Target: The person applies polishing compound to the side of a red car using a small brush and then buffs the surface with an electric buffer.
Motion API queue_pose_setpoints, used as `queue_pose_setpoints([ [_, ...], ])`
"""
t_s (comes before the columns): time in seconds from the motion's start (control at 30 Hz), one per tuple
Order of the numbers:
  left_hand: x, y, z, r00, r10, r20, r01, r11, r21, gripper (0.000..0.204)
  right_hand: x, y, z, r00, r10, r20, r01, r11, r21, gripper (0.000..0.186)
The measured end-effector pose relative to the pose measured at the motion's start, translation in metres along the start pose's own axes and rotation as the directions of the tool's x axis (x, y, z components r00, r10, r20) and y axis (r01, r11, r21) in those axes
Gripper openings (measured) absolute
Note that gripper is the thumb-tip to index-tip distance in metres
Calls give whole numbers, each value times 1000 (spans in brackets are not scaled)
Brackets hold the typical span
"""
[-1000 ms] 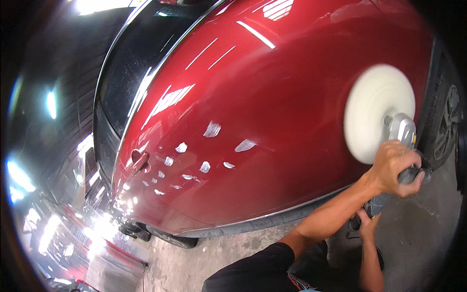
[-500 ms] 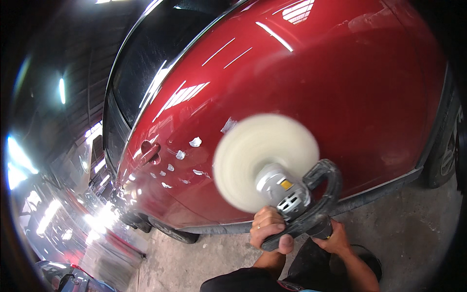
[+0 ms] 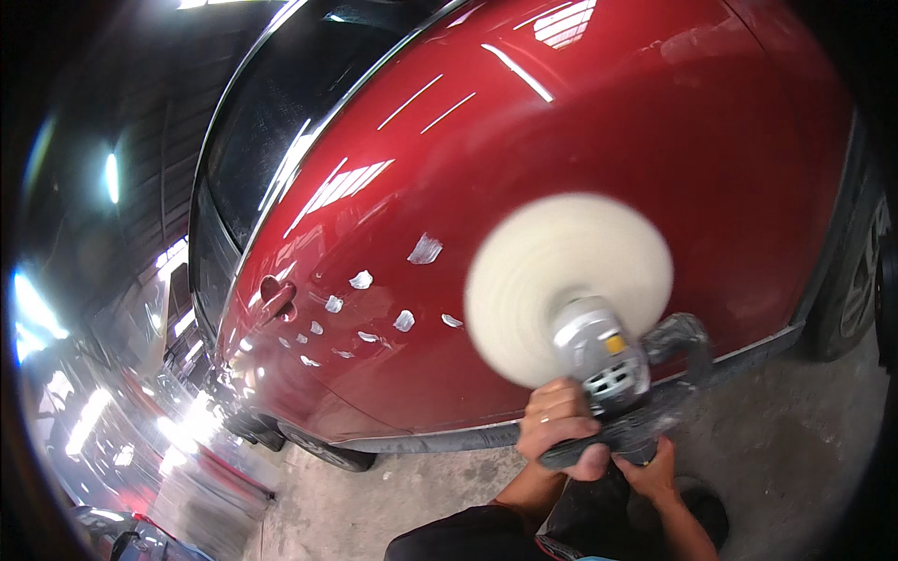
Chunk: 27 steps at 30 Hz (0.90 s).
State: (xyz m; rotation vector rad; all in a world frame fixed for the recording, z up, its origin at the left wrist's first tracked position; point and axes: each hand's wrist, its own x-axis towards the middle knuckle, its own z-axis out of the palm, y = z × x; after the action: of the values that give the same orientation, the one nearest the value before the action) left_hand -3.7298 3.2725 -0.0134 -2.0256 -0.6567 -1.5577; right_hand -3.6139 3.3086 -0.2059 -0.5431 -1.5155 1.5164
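Note:
A polishing machine [image 3: 608, 360] with a round cream-coloured pad [image 3: 561, 280] is in both of my hands. My left hand [image 3: 559, 428], with a ring on one finger, is wrapped round the near side of its black loop handle [image 3: 687, 338]. Behind that, my right hand [image 3: 652, 472] grips the rear of the body, partly hidden. The pad is smeared as if spinning and lies against or just off the red car door [image 3: 692, 168]; I cannot tell which. Left of the pad, several whitish dabs of paste [image 3: 404, 321] dot the paint, near the door handle [image 3: 281, 301].
The car's dark window [image 3: 281, 103] slopes away at upper left. A black sill [image 3: 449, 439] runs along the bottom, with wheels [image 3: 856, 271] at both ends. Grey concrete floor [image 3: 318, 514] lies below. Transparent sheeting [image 3: 201, 496] and another vehicle [image 3: 131, 533] stand at lower left.
The polisher and both hands have moved right along the door. More paste dabs, formerly behind the pad, now show. The view has shifted slightly.

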Motion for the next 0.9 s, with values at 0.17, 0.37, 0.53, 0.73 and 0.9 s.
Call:
queue_pose_setpoints([
  [0.17, 24, -23, 43, 984, 10, 177, 16, 989, -144, 20, -9, 68, 10, 996, 53, -65, -50, 997, 54, 57],
  [0.37, 46, -25, 41, 989, 14, 150, 4, 992, -123, 23, 9, 37, 9, 976, -75, -206, 86, 995, 48, 61],
  [0.53, 52, -15, -33, 996, 77, -44, -78, 997, -1, 22, 54, -52, 19, 988, -152, -41, 148, 985, -83, 45],
  [0.73, 63, -2, -72, 876, 138, -463, -79, 986, 146, 32, 73, -150, 18, 937, -214, 278, 292, 913, -283, 46],
  [0.9, 71, -11, -53, 904, 142, -403, -94, 986, 136, 26, 71, -139, 4, 953, -211, 217, 268, 922, -278, 47],
])
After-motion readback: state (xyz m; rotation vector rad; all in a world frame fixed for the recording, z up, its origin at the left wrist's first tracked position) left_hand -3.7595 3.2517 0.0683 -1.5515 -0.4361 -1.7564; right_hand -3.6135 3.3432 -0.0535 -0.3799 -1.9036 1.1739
